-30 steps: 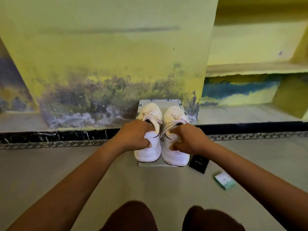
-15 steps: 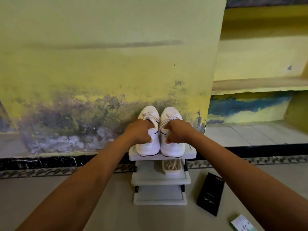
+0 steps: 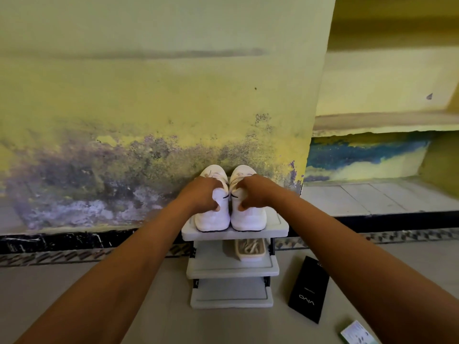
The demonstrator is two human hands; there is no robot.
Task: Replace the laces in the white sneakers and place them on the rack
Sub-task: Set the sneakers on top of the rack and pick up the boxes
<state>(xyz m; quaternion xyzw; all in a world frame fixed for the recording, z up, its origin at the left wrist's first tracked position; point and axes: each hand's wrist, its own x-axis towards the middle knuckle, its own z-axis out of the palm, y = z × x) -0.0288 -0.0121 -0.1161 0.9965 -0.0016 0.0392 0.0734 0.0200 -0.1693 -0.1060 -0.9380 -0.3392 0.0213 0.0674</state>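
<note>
Two white sneakers stand side by side on the top shelf of a small white three-tier rack, heels toward me, toes at the wall. My left hand grips the left sneaker at its collar, thumb on the heel. My right hand grips the right sneaker the same way. Both hands hide the shoe openings and most of the laces. A beige tray with a bundle of pale laces sits on the middle shelf.
The rack stands against a stained yellow wall. On the grey floor to its right lie a black phone box and a small green-and-white box. A raised step lies right of the wall.
The view has tilted up, so the rack's lower shelves and the tray came into sight. Both hands stay on the sneakers, which now rest on the top shelf.
</note>
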